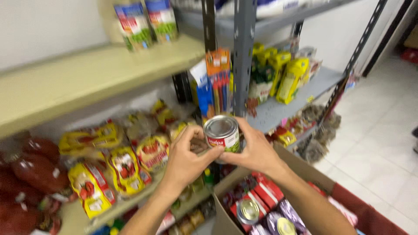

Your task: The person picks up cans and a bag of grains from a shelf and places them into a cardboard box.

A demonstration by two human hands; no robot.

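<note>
Left hand (185,159) and right hand (257,150) grasp the tin can (222,132), fingers (244,130) wrapped around opposite sides, steadying it above the cardboard box (305,167).

To my left, a cream shelf (82,78) carries two labelled cans (146,21) at its back edge; the shelf below (87,217) holds yellow packets (126,167) and dark red pouches (37,167). A grey metal shelf (278,109) bears yellow-green bags (287,76).
</note>
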